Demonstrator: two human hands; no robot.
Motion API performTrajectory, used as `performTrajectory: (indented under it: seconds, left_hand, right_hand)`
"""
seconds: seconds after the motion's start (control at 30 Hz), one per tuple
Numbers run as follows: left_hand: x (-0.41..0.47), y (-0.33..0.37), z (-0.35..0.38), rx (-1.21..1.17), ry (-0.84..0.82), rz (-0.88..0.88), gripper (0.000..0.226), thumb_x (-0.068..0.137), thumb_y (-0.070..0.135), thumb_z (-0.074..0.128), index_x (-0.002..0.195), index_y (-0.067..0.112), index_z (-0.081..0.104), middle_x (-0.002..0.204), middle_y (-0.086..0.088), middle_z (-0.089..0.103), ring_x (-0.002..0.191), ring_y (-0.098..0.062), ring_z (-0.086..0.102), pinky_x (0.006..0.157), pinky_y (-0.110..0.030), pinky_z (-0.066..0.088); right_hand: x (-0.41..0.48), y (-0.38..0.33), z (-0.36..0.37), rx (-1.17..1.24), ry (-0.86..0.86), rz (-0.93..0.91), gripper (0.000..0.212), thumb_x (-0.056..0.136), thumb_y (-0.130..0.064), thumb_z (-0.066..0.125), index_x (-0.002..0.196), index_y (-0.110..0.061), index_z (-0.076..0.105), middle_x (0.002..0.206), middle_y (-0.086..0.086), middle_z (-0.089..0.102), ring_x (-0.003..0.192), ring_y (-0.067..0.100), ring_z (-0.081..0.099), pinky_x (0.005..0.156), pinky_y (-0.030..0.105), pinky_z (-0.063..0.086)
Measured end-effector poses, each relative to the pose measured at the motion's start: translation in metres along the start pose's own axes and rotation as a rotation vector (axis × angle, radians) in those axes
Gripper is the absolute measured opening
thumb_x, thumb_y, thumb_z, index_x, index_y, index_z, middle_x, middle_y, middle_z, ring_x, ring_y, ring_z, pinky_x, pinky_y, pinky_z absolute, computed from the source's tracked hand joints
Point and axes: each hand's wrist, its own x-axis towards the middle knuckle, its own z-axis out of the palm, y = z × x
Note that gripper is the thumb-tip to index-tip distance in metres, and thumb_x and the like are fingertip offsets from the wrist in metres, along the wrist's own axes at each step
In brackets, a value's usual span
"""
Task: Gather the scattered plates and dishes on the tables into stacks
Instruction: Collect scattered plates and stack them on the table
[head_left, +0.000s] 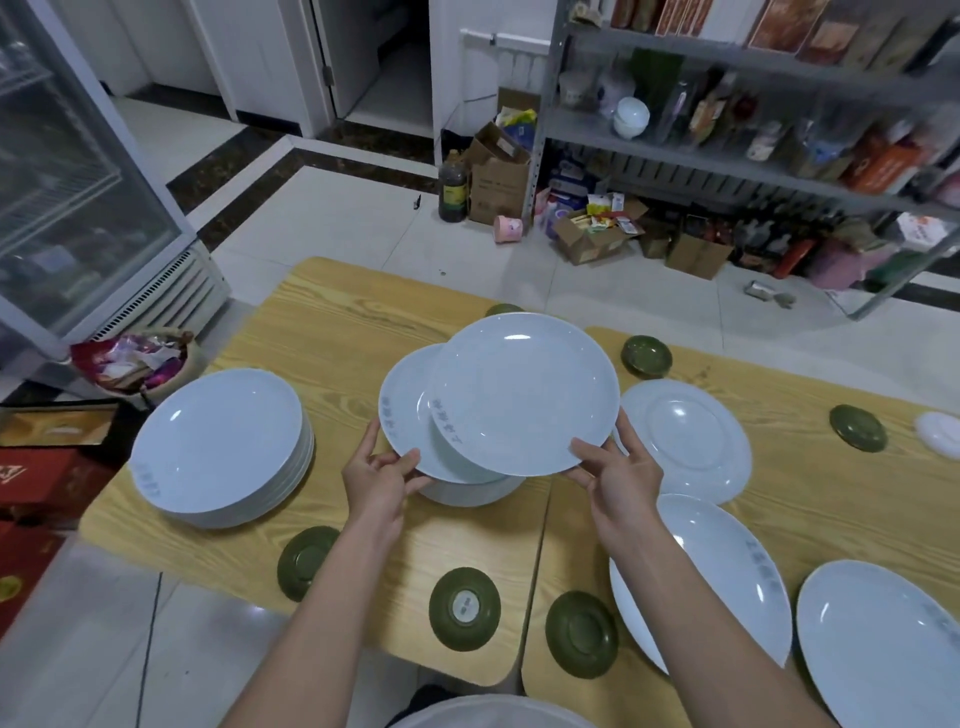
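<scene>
**Two white plates being held above a short stack beside the seam of two tables**

Crumpled coloured wrappers are being held in a basket (137, 361) just off the left edge of the left table (337, 312). A tall stack of white plates (218, 441) is being carried near that left edge. Grey characters are printed on its top rim, too blurred to be read.

Two green dishes are being kept upside down along the near edge. The left green dish (306, 561) is plain, and the labelled green dish (464, 607) is bearing a pale base label that cannot be read.

The lower plate (410, 415) is being pinched at its near rim by the left hand (376, 480), with the thumb on top and the fingers beneath. It is being overlapped by the upper plate (524, 395). This plate is being pinched at its near right rim by the right hand (621, 467), with the thumb on top and the other fingers reaching beneath. Unreadable grey characters are printed on both rims. Both plates are being held above a short stack (467, 491) beside the left table's right edge.

On the right table (831, 493), a third green dish (582, 634) is being kept upside down at the near left corner. An upturned plate (685, 439) is lying just beyond the right hand. Two large plates, one (701, 577) printed with blurred characters and the other (878, 639) beside it, are lying toward the near right corner.

Small packets are being held in an open cardboard box (597, 228) on the floor beyond.
</scene>
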Motion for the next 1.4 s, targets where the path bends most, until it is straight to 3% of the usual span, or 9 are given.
performTrajectory:
  seconds: [0.1,0.3,0.53,0.77,0.93,1.07,1.17,1.4]
  left_hand:
    - [0.006,-0.002,-0.001,0.036,0.002,-0.01,0.078,0.085,-0.013,0.066,0.15,0.021,0.039,0.098,-0.013,0.058,0.092,-0.024,0.068,0.068,-0.034,0.062]
    - [0.013,-0.005,-0.006,0.168,-0.048,-0.017,0.079,0.086,-0.008,0.068,0.152,0.021,0.036,0.109,-0.028,0.065,0.085,-0.028,0.074,0.074,-0.038,0.062]
    - [0.012,-0.008,-0.012,0.152,-0.13,0.001,0.072,0.092,-0.003,0.063,0.152,0.025,0.033,0.096,-0.017,0.067,0.083,-0.029,0.074,0.066,-0.031,0.062]
    - [0.016,-0.01,-0.015,0.095,-0.202,0.0,0.069,0.095,-0.004,0.057,0.152,0.025,0.031,0.095,-0.014,0.068,0.067,-0.019,0.073,0.062,-0.029,0.061]
    - [0.022,-0.015,-0.017,0.096,-0.195,0.0,0.068,0.096,-0.004,0.055,0.153,0.026,0.032,0.104,-0.017,0.067,0.066,-0.022,0.071,0.063,-0.031,0.061]
    - [0.023,-0.016,-0.017,0.087,-0.194,-0.002,0.067,0.097,-0.003,0.055,0.152,0.027,0.033,0.111,-0.015,0.067,0.065,-0.021,0.072,0.063,-0.031,0.062]
    - [0.023,-0.015,-0.018,0.087,-0.188,-0.01,0.067,0.097,-0.003,0.055,0.152,0.029,0.033,0.115,-0.009,0.066,0.068,-0.023,0.073,0.064,-0.031,0.062]
    - [0.023,-0.015,-0.019,0.105,-0.183,-0.02,0.066,0.098,0.0,0.053,0.153,0.03,0.031,0.111,-0.012,0.064,0.068,-0.02,0.073,0.067,-0.032,0.062]
  right_hand:
    - [0.001,0.006,0.002,-0.012,0.02,0.006,0.076,0.081,0.016,0.066,0.147,-0.016,0.045,0.098,-0.014,0.073,0.094,0.019,0.073,0.08,0.046,0.061]
    - [0.007,0.022,0.009,-0.03,0.039,0.053,0.08,0.08,0.017,0.066,0.149,-0.016,0.042,0.113,-0.003,0.07,0.098,0.025,0.071,0.084,0.052,0.058]
    - [0.016,0.035,0.024,-0.102,0.055,0.089,0.08,0.08,0.021,0.063,0.148,-0.015,0.041,0.106,-0.003,0.069,0.103,0.032,0.069,0.081,0.051,0.059]
    - [0.028,0.048,0.031,-0.399,0.096,-0.008,0.079,0.081,0.013,0.064,0.147,-0.026,0.045,0.123,0.0,0.066,0.106,0.021,0.066,0.082,0.043,0.06]
    - [0.03,0.055,0.038,-0.603,0.157,-0.117,0.069,0.076,0.007,0.067,0.134,-0.029,0.06,0.094,-0.013,0.069,0.09,0.01,0.065,0.085,0.042,0.059]
    - [0.036,0.061,0.038,-0.683,0.171,-0.144,0.054,0.077,0.006,0.07,0.112,-0.034,0.068,0.096,0.003,0.069,0.087,0.014,0.062,0.089,0.044,0.058]
    - [0.04,0.065,0.037,-0.682,0.173,-0.111,0.06,0.079,0.005,0.072,0.13,-0.025,0.063,0.092,-0.002,0.067,0.086,0.013,0.06,0.088,0.037,0.057]
    - [0.045,0.068,0.036,-0.687,0.147,-0.101,0.061,0.081,0.005,0.071,0.134,-0.023,0.06,0.094,-0.003,0.066,0.085,0.011,0.059,0.088,0.034,0.055]
